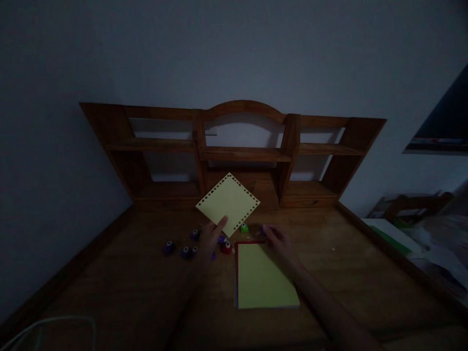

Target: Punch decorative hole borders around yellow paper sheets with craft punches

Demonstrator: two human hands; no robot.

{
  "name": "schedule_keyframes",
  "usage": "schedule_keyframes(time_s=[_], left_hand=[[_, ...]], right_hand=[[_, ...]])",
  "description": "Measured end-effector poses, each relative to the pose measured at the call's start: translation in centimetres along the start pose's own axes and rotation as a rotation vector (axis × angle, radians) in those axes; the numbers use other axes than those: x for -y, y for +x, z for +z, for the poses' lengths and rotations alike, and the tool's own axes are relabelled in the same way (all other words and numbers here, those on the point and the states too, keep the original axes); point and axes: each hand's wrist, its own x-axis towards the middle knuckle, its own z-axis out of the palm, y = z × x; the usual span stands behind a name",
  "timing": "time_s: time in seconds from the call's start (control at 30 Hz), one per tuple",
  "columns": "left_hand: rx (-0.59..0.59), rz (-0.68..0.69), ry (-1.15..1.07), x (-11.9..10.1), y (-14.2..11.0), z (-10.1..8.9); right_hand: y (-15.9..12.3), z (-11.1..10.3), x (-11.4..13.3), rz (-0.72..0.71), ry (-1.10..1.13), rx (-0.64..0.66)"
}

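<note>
A pale yellow sheet of paper (228, 200), with small shapes punched along three of its edges, is tilted up with one corner toward the shelf. My left hand (210, 238) is closed on its near corner, thumb on top. My right hand (280, 241) pinches a small dark purple craft punch (262, 231), partly covered by the fingers. Between the hands sit a green punch (243, 227) and a red punch (226, 247). Several purple punches (169, 247) lie left of and around my left hand. A stack of coloured paper (266, 278), yellow on top, lies under my right forearm.
A wooden shelf unit (244, 154) stands along the back of the wooden desk (139, 282). Raised edges run down both sides. A white cable (66, 318) curves at the lower left. Paper scraps (333, 249) dot the desk. A chair (420, 204) stands at right.
</note>
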Motion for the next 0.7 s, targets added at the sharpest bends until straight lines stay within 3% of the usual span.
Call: schedule_keyframes(time_s=[0.2, 0.47, 0.7], left_hand=[[-0.059, 0.129, 0.262, 0.1, 0.4, -0.7], [-0.045, 0.218, 0.22, 0.3, 0.4, -0.7], [-0.088, 0.259, 0.168, 0.4, 0.4, -0.6]], right_hand=[[0.1, -0.2, -0.7, -0.099, -0.109, 0.042], [-0.5, 0.7, -1.1, -0.188, -0.159, 0.026], [-1.0, 2.8, 0.0, -0.192, -0.232, 0.189]])
